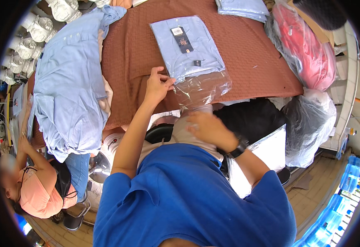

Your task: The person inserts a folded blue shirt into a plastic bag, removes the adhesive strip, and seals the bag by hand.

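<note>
A folded light blue shirt [200, 45] lies on the brown cloth in a clear plastic bag [202, 88]. A dark tag [182, 40] sits on its front, and a small dark label shows lower down. The bag's loose end, crinkled and without shirt inside, points toward me. At the bag's near left corner is my left hand [159, 85], its fingers apart and their tips touching the edge. My right hand [208, 127], with a black wristband, is in front of my body below the bag's loose end. Motion smears its fingers.
Brown cloth [130, 53] covers the table. Loose light blue shirts [70, 82] are heaped at left, with more folded ones [243, 9] at the far right. Bagged red clothing [305, 49] stands at the right edge. At lower left sits another person [44, 189]. White packages [260, 156] lie beside me.
</note>
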### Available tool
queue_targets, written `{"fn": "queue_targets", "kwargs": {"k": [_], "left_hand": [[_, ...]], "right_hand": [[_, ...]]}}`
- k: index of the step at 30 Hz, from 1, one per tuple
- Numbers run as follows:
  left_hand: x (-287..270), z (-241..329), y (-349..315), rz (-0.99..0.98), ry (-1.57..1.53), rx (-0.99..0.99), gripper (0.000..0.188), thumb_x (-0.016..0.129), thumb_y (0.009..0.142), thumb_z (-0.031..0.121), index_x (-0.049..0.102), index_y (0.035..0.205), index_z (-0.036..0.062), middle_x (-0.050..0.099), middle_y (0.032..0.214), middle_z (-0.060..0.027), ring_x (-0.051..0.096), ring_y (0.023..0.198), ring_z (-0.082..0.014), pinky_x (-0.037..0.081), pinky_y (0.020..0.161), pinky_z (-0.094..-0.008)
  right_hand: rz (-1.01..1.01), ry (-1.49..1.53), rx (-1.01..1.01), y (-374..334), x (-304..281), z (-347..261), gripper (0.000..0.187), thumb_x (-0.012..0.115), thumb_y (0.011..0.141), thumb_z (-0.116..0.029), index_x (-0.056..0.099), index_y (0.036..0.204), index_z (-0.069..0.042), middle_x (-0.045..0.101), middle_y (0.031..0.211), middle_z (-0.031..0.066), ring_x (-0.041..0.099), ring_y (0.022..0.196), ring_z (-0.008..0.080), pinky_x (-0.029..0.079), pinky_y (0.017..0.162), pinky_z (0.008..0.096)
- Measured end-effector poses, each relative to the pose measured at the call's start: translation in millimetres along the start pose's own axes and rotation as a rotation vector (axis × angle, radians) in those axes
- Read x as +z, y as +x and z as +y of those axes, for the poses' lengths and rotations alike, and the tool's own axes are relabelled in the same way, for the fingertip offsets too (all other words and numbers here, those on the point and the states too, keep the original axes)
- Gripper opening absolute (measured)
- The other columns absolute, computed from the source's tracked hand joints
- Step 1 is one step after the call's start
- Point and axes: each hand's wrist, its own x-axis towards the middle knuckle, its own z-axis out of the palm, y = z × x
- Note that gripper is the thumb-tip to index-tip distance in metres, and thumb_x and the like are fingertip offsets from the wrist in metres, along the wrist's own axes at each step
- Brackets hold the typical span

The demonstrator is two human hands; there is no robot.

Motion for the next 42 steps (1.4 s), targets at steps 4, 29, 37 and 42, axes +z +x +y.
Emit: {"fn": "queue_targets", "kwargs": {"k": [4, 29, 37, 42], "left_hand": [[4, 20, -2, 0.096, -0.001, -0.070, 0.061, 0.078, 0.091, 0.018, 0.048, 0.136, -0.0096, 0.073, 0.094, -0.0171, 0.075, 0.073, -0.0210, 0.058, 0.064, -0.0307], [-13, 17, -4, -0.075, -0.709, -0.330, 0.055, 0.077, 0.094, 0.013, 0.045, 0.136, -0.0018, 0.067, 0.099, -0.0096, 0.065, 0.083, -0.0151, 0.055, 0.072, -0.0244], [-14, 36, -9, -0.422, -1.306, -0.460, 0.021, 0.064, 0.102, 0.009, 0.056, 0.119, 0.0001, 0.063, 0.104, -0.0075, 0.061, 0.089, -0.0158, 0.055, 0.079, -0.0293], [43, 32, 31, -0.721, -1.784, -0.406, 0.019, 0.056, 0.104, 0.007, 0.055, 0.122, -0.0008, 0.064, 0.108, -0.0094, 0.062, 0.089, -0.0158, 0.056, 0.079, -0.0299]], "right_hand": [[0.508, -0.261, -0.090, 48, -46, 83, 0.040, 0.067, 0.097, -0.039, 0.072, 0.104, 0.000, 0.073, 0.109, 0.0201, 0.069, 0.096, 0.0422, 0.054, 0.078, 0.0530], [0.123, 1.149, 0.051, 132, -119, 102, 0.021, 0.064, 0.100, -0.005, 0.055, 0.107, 0.012, 0.066, 0.107, 0.0192, 0.074, 0.096, 0.0300, 0.066, 0.082, 0.0298], [0.166, 0.973, -0.070, 149, -172, 33, 0.021, 0.066, 0.098, -0.005, 0.057, 0.107, 0.013, 0.064, 0.110, 0.0168, 0.073, 0.098, 0.0271, 0.065, 0.083, 0.0306], [0.276, 0.155, -0.405, 186, -189, -67, 0.018, 0.067, 0.089, -0.003, 0.058, 0.101, 0.006, 0.066, 0.089, 0.0138, 0.072, 0.076, 0.0259, 0.057, 0.059, 0.0361]]}}
